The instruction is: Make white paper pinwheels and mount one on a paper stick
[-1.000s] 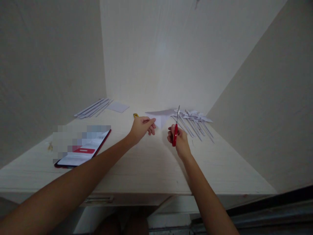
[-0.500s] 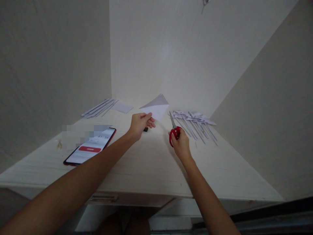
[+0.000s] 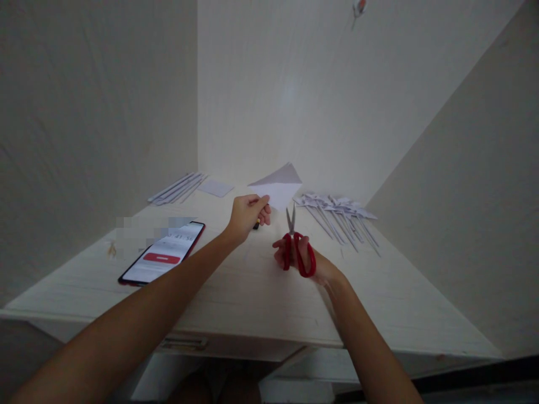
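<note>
A folded, creased sheet of white paper is pinched by one corner in my left hand, held up above the table. My right hand has its fingers through the handles of red-handled scissors. Their blades stand slightly apart, pointing away from me, just below and to the right of the paper without touching it. Under my left hand a small black and yellow thing shows only in part.
Paper pinwheels on sticks lie at the right. At the back left are rolled paper sticks and a flat paper square. A phone lies beside my left forearm on the white table. Walls enclose the back and sides.
My right hand has turned over and moved slightly nearer to me, and the scissors' blades have opened. My left hand still pinches the paper; the whole view has shifted slightly.
</note>
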`<state>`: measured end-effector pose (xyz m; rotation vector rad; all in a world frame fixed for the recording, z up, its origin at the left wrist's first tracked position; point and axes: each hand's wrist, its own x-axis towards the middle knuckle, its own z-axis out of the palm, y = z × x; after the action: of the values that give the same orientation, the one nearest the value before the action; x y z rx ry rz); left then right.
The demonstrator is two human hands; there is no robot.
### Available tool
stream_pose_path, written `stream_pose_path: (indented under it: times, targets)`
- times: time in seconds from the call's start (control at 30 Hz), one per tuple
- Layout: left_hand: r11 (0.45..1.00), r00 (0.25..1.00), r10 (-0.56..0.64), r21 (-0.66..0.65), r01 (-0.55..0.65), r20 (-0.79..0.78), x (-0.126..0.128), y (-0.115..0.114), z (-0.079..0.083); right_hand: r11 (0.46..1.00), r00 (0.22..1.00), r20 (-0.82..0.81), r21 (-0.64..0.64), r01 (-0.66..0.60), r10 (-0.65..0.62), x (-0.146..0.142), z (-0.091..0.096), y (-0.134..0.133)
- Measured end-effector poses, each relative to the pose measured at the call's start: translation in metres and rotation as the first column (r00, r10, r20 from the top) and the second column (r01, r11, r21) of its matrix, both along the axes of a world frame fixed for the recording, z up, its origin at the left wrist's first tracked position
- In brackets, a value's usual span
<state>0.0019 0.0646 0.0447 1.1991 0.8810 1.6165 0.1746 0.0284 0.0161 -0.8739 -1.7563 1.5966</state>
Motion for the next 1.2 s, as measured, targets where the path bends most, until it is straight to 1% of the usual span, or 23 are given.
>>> stream_pose_path:
  times: [0.07,0.1,0.2,0.37,0.57,0.73,0.93,1.2]
  targets:
    - [1.0,0.999,0.005,0.029,-0.004,-0.042,0.0014,-0.0027,0.0012,0.988,0.988,-0.041,-0.037,-0.148,0.147,-0.0027,0.0009,-0.0046]
    - [0.999,0.998,0.01,0.038,-0.008,-0.064,0.0021,-0.0039,0.0017,0.983,0.982,-0.068,-0.033,-0.18,0.178,-0.0037,0.0008,-0.0057]
    - [0.998,0.992,0.019,0.056,-0.012,-0.124,0.004,-0.0058,0.0021,0.981,0.974,-0.129,-0.021,-0.191,0.186,-0.0047,-0.0004,-0.0058]
    - [0.997,0.984,0.008,0.073,0.005,-0.179,0.0059,-0.007,0.0006,0.968,0.96,-0.141,-0.035,-0.249,0.242,-0.0049,0.0012,-0.0043]
    - [0.997,0.983,-0.004,0.08,0.019,-0.184,0.0063,-0.0102,0.0016,0.966,0.957,-0.146,-0.028,-0.258,0.251,-0.0053,0.0044,-0.0054]
    - [0.997,0.979,-0.009,0.07,0.024,-0.205,0.0063,-0.0104,0.0035,0.97,0.966,-0.103,-0.038,-0.24,0.235,-0.0034,0.0028,-0.0046]
    - [0.997,0.98,-0.01,0.077,0.026,-0.201,0.0052,-0.0101,0.0028,0.962,0.957,-0.102,-0.006,-0.274,0.272,-0.0016,0.0002,-0.0029]
    - [0.997,0.984,-0.017,0.077,0.031,-0.179,0.0053,-0.0079,0.0017,0.965,0.963,-0.086,-0.034,-0.259,0.255,-0.0002,0.0011,-0.0038]
